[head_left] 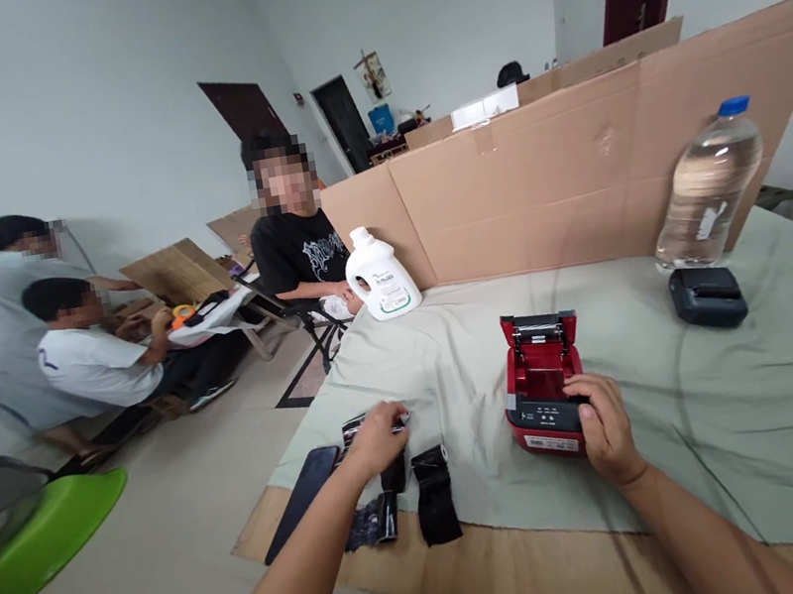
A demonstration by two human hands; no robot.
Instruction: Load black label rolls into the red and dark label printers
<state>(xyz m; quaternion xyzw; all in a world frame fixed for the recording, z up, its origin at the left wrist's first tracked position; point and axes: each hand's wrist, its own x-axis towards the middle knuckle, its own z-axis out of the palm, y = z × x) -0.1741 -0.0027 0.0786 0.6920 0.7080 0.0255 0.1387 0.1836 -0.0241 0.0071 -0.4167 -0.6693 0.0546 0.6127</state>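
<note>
A small red and black label printer (547, 414) stands on the cloth with its lid raised, showing a red hollow inside. My right hand (607, 424) grips its right side, thumb near the front and fingers over the top edge. To the left, my left hand (381, 438) is closed at a roll of shiny black ribbon (354, 428), partly hidden behind the fingers. Below that hand lies more crumpled black ribbon (372, 524). A second black roll (435, 497), partly unwound, lies between the hand and the printer.
A dark flat phone-like slab (301, 503) lies at the table's left edge. Behind stand a white detergent jug (385, 279), a cardboard screen (516, 198) and a large water bottle (706, 188), with a black device (708, 296) before it. Several people sit or bend beyond, left.
</note>
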